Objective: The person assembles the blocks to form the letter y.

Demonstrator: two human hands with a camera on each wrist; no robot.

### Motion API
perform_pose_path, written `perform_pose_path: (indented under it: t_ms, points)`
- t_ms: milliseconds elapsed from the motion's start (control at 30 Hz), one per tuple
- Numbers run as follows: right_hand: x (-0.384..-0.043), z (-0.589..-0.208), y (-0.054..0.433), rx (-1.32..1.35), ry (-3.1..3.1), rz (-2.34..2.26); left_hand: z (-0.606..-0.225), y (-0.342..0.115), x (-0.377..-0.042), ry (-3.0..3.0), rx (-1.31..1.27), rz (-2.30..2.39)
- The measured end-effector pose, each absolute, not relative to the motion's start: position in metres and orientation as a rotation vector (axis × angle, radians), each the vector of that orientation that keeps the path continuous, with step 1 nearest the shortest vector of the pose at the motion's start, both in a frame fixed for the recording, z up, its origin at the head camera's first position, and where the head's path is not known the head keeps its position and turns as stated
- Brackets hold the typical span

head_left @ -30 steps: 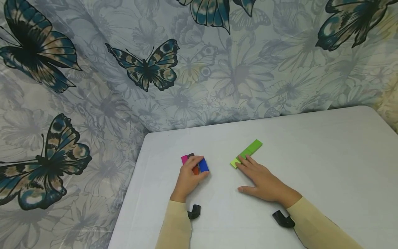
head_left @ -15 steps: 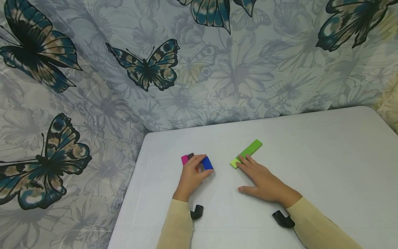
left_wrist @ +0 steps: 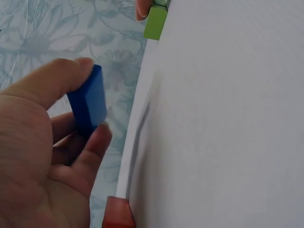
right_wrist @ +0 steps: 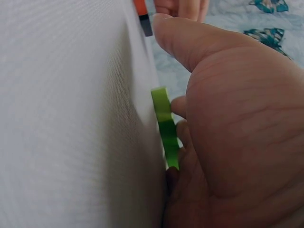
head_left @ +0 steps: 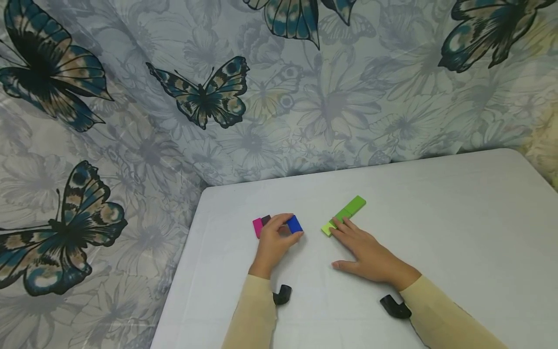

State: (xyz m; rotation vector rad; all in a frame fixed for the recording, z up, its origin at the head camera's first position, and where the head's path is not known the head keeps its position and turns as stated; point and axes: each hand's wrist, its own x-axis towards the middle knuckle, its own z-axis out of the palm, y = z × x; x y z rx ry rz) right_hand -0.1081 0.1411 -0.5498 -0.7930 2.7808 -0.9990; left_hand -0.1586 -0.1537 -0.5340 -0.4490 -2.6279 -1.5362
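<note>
L hand [head_left: 272, 245] pinches blue blk [head_left: 295, 224], R hand [head_left: 370, 254] spread, part-hiding green blks [head_left: 344, 214], & dark blk [head_left: 265, 219] part-hidden behind L.

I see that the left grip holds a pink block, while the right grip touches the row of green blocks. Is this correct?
Not entirely: the left grip holds a blue block, not a pink one, as the left wrist view shows. The rest is right: the right grip touches the row of green blocks.
</note>
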Motion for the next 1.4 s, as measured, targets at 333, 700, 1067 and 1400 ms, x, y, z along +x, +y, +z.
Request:
perform_pose_path:
  t_ms: [333, 700, 1067, 1400]
  points:
    - [-0.107, -0.549, 0.14, -0.791, 2.786, -1.002, -0.539, -0.142, -0.168, -2.713, -0.51, -1.462]
    - [-0.108, -0.551, 0.142, -0.802, 2.785, -0.999, -0.535, -0.141, -0.174, -2.92, -0.412, -1.158]
    - [-0.105, -0.544, 0.141, -0.8, 2.791, -1.005, -0.536, -0.147, -0.176, -2.944, -0.485, -1.141]
    - [-0.106, -0.543, 0.141, -0.799, 2.79, -0.985, -0.535, -0.135, -0.181, -2.748, -0.471, -1.248]
